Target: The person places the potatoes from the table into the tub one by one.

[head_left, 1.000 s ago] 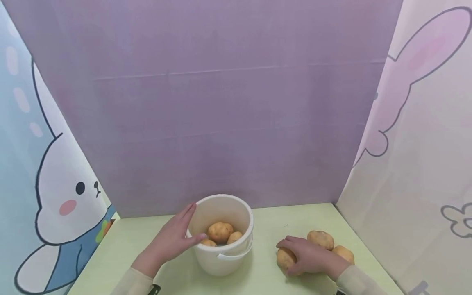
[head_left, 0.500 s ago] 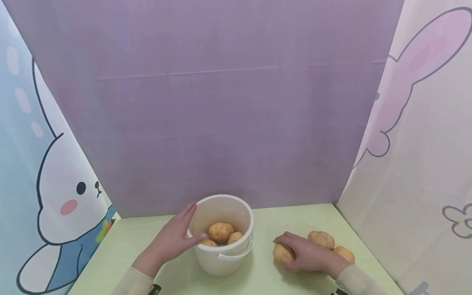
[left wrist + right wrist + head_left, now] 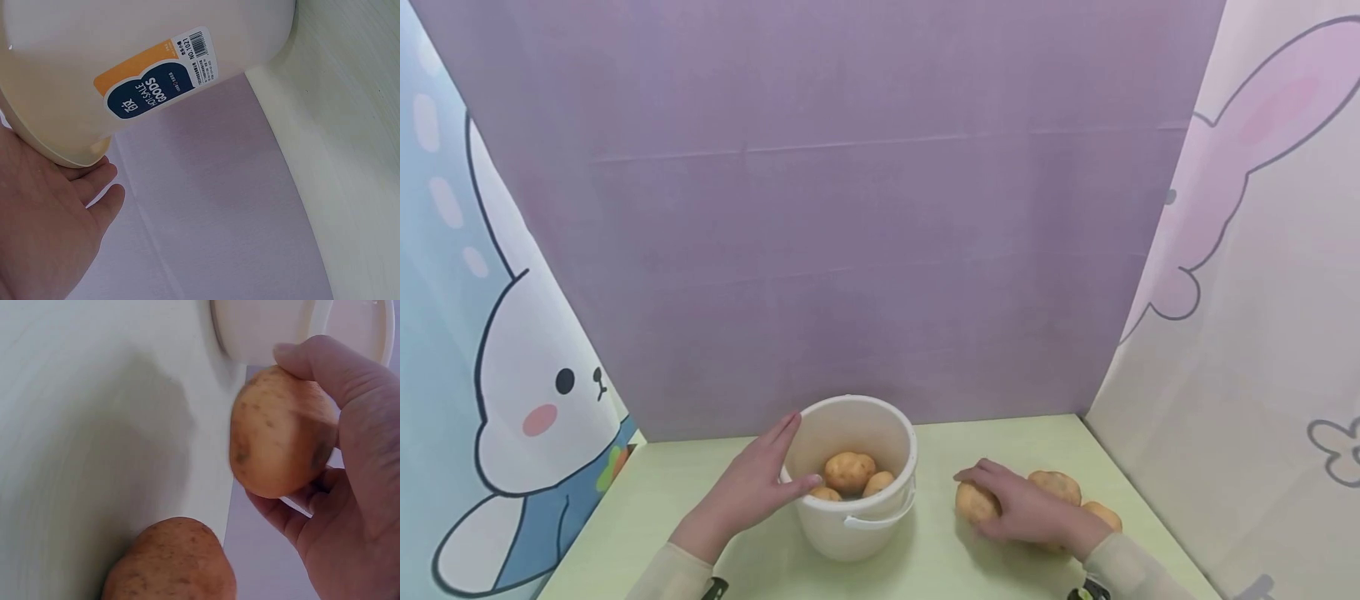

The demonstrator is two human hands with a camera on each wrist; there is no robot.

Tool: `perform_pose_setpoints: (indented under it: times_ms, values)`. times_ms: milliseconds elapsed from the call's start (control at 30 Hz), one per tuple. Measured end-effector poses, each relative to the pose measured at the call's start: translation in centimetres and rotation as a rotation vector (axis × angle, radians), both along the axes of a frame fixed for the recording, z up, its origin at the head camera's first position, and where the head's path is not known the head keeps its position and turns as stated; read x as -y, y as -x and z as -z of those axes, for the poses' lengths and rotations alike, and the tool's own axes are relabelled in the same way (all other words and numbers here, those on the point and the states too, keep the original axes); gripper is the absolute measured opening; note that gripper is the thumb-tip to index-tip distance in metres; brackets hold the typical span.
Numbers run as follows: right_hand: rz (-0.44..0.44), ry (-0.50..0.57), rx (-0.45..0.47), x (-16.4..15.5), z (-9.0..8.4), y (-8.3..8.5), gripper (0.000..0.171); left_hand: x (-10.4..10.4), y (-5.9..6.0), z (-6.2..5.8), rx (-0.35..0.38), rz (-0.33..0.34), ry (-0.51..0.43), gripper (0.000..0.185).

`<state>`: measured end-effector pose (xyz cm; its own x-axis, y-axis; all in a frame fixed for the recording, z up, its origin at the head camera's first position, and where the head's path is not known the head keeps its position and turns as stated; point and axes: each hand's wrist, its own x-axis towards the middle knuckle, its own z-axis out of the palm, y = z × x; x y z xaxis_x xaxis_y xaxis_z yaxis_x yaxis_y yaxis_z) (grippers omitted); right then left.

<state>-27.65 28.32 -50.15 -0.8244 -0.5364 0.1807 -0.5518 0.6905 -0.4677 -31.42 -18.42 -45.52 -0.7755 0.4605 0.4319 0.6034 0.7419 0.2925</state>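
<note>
Fingers of the right hand curl round a potato just above the counter, right of the bucket. Left hand, fingers straight, braces the bucket's rim. Best carry the potato over the rim and set it low among those inside.

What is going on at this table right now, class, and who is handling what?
A person works with both bare hands at a pale green table. The left hand rests against the side of a white bucket, thumb at its rim; three potatoes in the bucket can be seen. The right hand grips one potato, which the right wrist view shows raised off the table. Two more potatoes lie on the table behind that hand.
</note>
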Motion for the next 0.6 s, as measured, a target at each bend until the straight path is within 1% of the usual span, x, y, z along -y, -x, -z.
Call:
perform_pose_setpoints:
  times_ms: [133, 233, 333, 433, 600]
  values:
    - [-0.003, 0.021, -0.026, 0.2, -0.3, 0.3, 0.067, 0.0, 0.1, 0.1, 0.0, 0.001, -0.003, 0.103]
    - [0.021, 0.025, -0.007, 0.1, -0.6, 0.5, 0.068, 0.0, 0.2, 0.2, 0.005, -0.002, -0.005, 0.103]
    - [0.022, 0.048, 0.012, 0.1, -1.1, 0.8, 0.07, 0.0, 0.2, 0.3, 0.008, -0.005, -0.012, 0.102]
    - [-0.01, 0.078, -0.016, 0.2, -1.7, 1.4, 0.071, 0.0, 0.3, 0.4, 0.005, -0.008, -0.012, 0.102]
    - [-0.057, 0.14, -0.106, 0.3, -3.0, 2.6, 0.07, 0.0, 0.3, 0.5, -0.001, -0.009, -0.012, 0.103]
